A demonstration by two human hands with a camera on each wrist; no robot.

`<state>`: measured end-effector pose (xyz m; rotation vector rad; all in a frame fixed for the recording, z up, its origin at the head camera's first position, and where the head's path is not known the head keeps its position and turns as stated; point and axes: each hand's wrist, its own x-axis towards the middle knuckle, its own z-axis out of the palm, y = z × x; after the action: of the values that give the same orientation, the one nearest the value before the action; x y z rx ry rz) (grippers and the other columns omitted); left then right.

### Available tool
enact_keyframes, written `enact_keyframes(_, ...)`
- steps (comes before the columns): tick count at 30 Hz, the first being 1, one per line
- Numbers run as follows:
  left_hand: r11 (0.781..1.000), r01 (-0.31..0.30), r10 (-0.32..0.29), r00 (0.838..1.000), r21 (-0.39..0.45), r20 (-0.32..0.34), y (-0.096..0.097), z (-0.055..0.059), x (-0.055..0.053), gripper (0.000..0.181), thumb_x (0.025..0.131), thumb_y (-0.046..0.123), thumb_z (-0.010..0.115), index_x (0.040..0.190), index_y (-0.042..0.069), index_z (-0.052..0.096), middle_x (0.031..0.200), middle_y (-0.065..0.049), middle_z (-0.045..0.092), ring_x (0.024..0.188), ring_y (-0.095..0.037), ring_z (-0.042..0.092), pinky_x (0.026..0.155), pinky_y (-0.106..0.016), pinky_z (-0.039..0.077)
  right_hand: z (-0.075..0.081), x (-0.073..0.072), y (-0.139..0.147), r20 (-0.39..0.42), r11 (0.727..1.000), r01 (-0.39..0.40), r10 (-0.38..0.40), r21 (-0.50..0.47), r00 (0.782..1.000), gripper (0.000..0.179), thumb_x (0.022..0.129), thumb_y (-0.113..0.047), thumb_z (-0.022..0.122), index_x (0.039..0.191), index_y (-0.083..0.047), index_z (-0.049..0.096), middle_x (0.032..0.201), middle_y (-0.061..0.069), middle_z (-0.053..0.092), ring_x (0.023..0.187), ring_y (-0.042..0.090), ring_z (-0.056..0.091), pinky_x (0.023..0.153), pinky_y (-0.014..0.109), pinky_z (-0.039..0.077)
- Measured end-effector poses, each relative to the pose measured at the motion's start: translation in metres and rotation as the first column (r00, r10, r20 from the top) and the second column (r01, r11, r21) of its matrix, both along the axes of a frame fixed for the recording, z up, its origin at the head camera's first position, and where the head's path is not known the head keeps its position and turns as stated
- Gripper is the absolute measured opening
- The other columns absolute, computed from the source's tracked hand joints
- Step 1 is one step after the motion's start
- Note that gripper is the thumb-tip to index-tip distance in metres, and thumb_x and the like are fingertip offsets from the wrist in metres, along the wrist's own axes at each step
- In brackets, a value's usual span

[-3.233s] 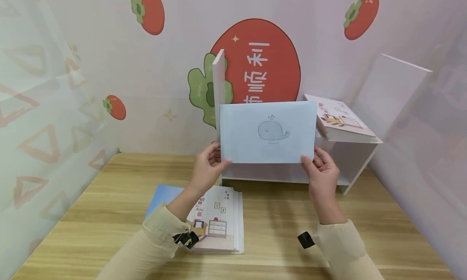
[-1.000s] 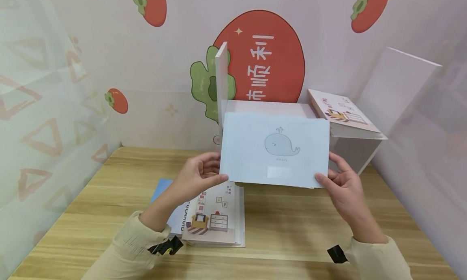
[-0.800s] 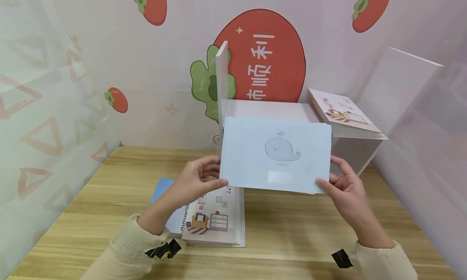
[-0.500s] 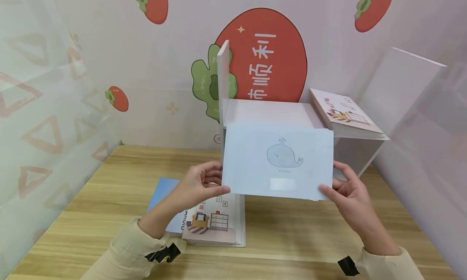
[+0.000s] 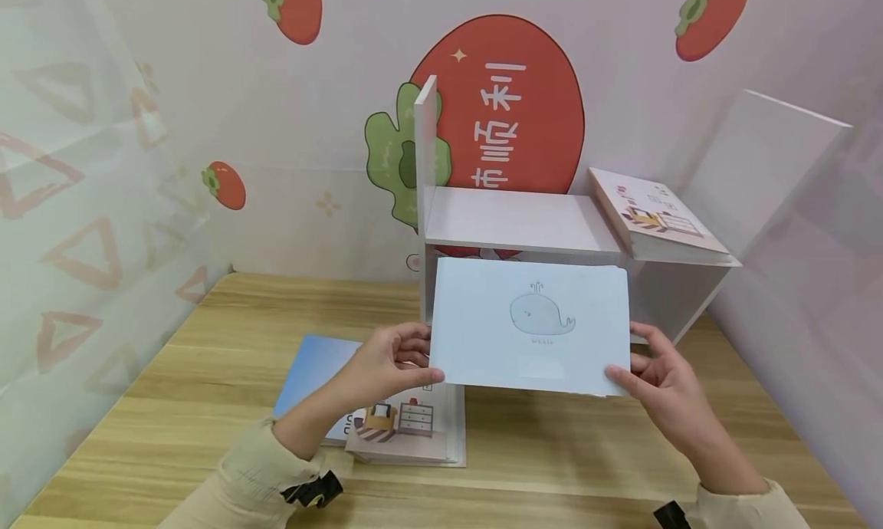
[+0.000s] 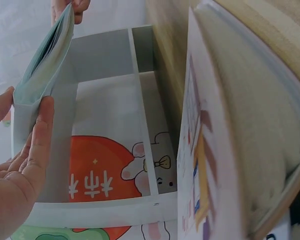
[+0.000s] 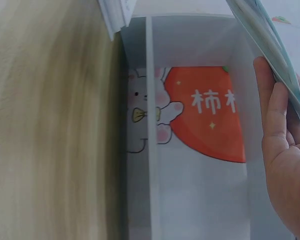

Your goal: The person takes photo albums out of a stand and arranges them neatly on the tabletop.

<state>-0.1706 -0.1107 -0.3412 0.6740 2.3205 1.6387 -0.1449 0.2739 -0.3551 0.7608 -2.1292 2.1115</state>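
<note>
Booklet (image 5: 530, 326) had sunk lower since earlier frame, held before shelf (image 5: 517, 218), above table (image 5: 172, 345). Left hand (image 5: 386, 364), right hand (image 5: 665, 383): each grip closed, pinching one end; slackened pinch risked pages (image 6: 46, 65) splaying.

Whale page (image 5: 530, 326): I see it facing me, raised in front of the white shelf (image 5: 524, 221).
Left hand (image 5: 388, 362): pinches the page at its 8 o'clock — thumb in front.
Right hand (image 5: 667, 383): pinches it at 4 o'clock — thumb in front.
Thick book (image 5: 662, 213): rests on the shelf, 2 o'clock from the page.
Picture-cover book (image 5: 407, 433): lies on the table (image 5: 538, 460), the page's 8 o'clock, blue book (image 5: 310, 369) at its own 10 o'clock.
</note>
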Motion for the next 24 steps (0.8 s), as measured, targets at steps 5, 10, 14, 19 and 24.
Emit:
enact_keyframes(5,1.0,-0.003,0.003,1.0,-0.026,0.025,0.004,-0.007,0.002,0.06,0.087,0.019,0.078,0.133,-0.009,0.052,0.117,-0.02,0.067,0.103,-0.024,0.068,0.087,-0.03,0.058,-0.006,0.001,0.004,0.009,0.999,-0.022,0.021,0.029,1.0,0.056,0.092,0.021,0.048,0.134,-0.015,0.042,0.106,-0.004,0.076,0.09,0.008,0.073,0.077,0.02,0.058)
enact_keyframes(10,0.999,-0.009,0.01,0.999,-0.04,0.045,0.009,-0.014,0.003,0.06,0.086,0.019,0.079,0.132,-0.009,0.053,0.116,-0.019,0.068,0.1,-0.021,0.068,0.085,-0.029,0.058,-0.011,0.001,0.009,0.012,0.997,-0.066,0.066,0.047,0.998,0.054,0.093,0.021,0.047,0.133,-0.015,0.041,0.108,-0.003,0.076,0.092,0.008,0.073,0.079,0.021,0.058)
enact_keyframes(14,0.999,-0.009,0.012,0.998,-0.04,0.066,0.013,-0.02,0.003,0.058,0.085,0.018,0.08,0.13,-0.008,0.055,0.113,-0.016,0.069,0.096,-0.017,0.067,0.084,-0.027,0.057,-0.016,0.001,0.013,0.016,0.992,-0.114,0.114,0.05,0.993,0.054,0.093,0.022,0.046,0.134,-0.014,0.04,0.11,-0.001,0.076,0.095,0.009,0.073,0.079,0.022,0.058)
enact_keyframes(19,0.999,-0.013,0.017,0.996,-0.048,0.086,0.018,-0.027,0.004,0.055,0.084,0.018,0.081,0.127,-0.007,0.057,0.108,-0.013,0.069,0.094,-0.016,0.066,0.084,-0.028,0.057,-0.022,0.002,0.019,0.044,0.988,-0.133,0.129,0.083,0.991,0.056,0.094,0.021,0.045,0.136,-0.015,0.039,0.112,0.0,0.075,0.096,0.011,0.073,0.079,0.023,0.059)
enact_keyframes(24,0.997,-0.02,0.026,0.996,-0.081,0.085,0.021,-0.032,0.005,0.059,0.083,0.019,0.081,0.128,-0.008,0.055,0.107,-0.011,0.07,0.094,-0.016,0.067,0.084,-0.029,0.058,-0.028,0.003,0.023,0.077,0.986,-0.136,0.129,0.094,0.989,0.056,0.095,0.019,0.046,0.136,-0.018,0.039,0.112,-0.001,0.075,0.094,0.012,0.074,0.078,0.023,0.059)
